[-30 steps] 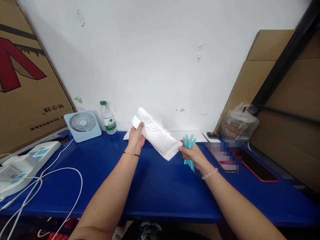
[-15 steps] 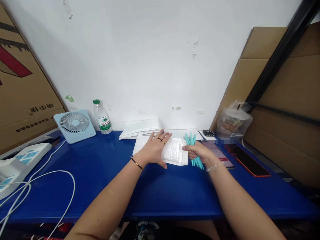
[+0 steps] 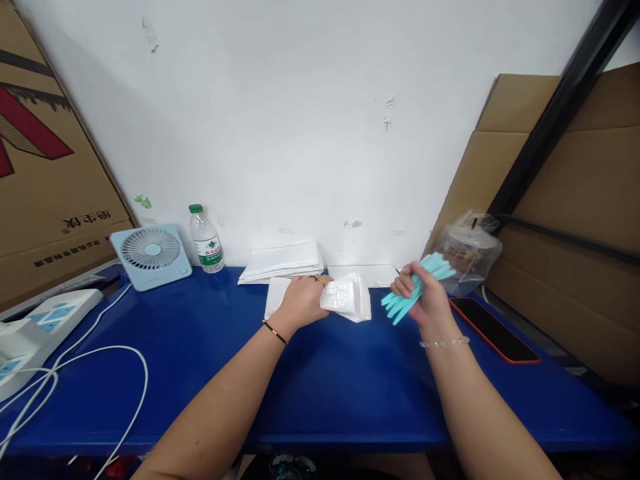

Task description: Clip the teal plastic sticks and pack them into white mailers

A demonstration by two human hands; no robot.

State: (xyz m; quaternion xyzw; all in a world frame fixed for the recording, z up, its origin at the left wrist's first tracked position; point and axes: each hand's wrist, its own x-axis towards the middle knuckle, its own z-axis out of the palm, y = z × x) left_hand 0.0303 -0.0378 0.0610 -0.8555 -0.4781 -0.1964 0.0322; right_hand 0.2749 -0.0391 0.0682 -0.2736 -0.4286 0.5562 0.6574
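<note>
While the blue table (image 3: 350, 393) spans the lower half of my view, I see a stack of white envelopes (image 3: 285, 259) near its back edge, left of centre. Just in front of that, at mid-frame, is a white padded mailer (image 3: 345, 297), its right end puffed up. I have the left hand (image 3: 303, 300) curled closed over the mailer's middle, its thumb hidden from me. Right of centre, my right hand (image 3: 431, 307) clenches a bundle of turquoise sticks (image 3: 400, 304), their ends poking out both sides, apart from the mailer.
</note>
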